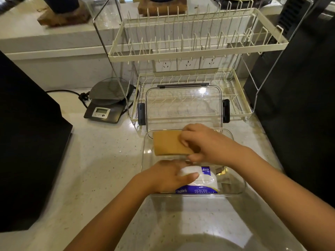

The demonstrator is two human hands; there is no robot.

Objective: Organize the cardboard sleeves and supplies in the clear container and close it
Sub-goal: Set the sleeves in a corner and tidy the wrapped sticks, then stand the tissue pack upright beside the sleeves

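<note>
The clear container (146,160) stands open on the counter in front of me. Its clear lid (183,105), with dark clips on the sides, leans up behind it against the lower rack. My right hand (204,144) grips a stack of brown cardboard sleeves (168,144) over the container's far half. My left hand (166,175) holds a white and blue packet (201,180) lying in the near half, thumb across its top. A small shiny item (222,172) lies to the right of the packet, partly hidden.
A cream two-tier wire dish rack (181,55) rises behind the container. A grey kitchen scale (107,104) with a black cord sits at the back left. Dark appliances flank the counter at left (27,142) and right (299,105).
</note>
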